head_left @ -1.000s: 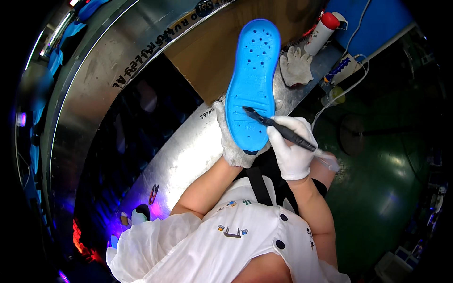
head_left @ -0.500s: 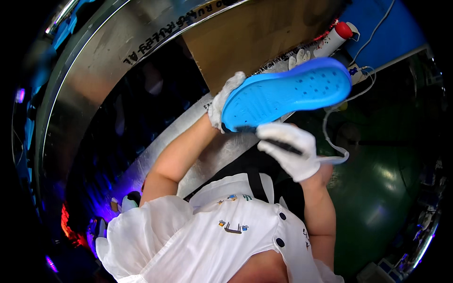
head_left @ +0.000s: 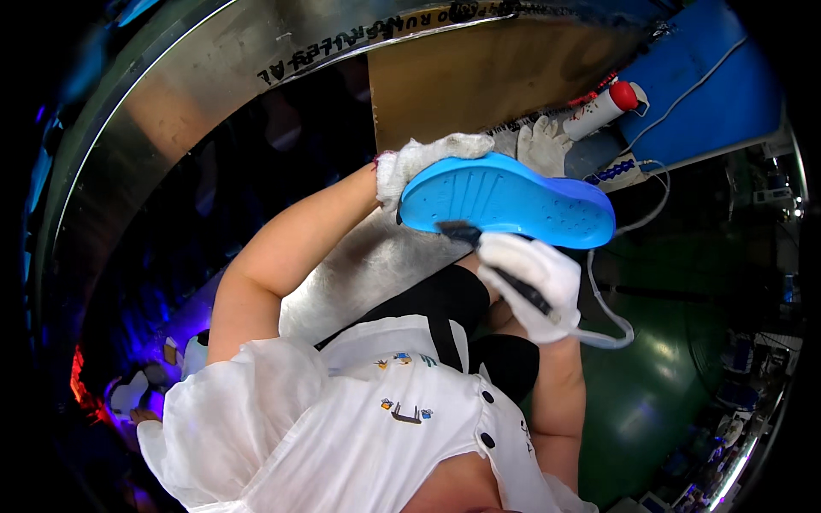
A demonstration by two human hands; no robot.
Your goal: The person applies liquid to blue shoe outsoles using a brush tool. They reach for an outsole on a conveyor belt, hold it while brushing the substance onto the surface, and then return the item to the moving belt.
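Curved sheet metal (head_left: 171, 94) fills the upper left of the frame, bending down beside a dark opening with blue and purple light low at the left edge. Just right of it, at top centre, stands a brown board (head_left: 487, 81). The desk (head_left: 368, 274) below shows as a bare metal strip running from the middle toward the lower left.

At centre, the left hand (head_left: 419, 162), in a white glove, has its grip clamped on the near end of a blue shoe sole (head_left: 513, 201). The sole lies almost level across the middle of the frame, its grooved and dotted face turned toward the camera, raised clear of the desk.

Just below it, the right hand (head_left: 530, 286), also gloved in white, has its fingers closed around a dark brush (head_left: 500, 265), whose tip touches the lower edge of the sole.

Behind the sole, right of centre, a spare white glove (head_left: 543, 145) lies on the desk. Further right, a white bottle with a red cap (head_left: 603, 107) lies tilted beside a blue surface (head_left: 710, 94) in the upper right, and a white cord (head_left: 611, 299) loops down past the right hand.
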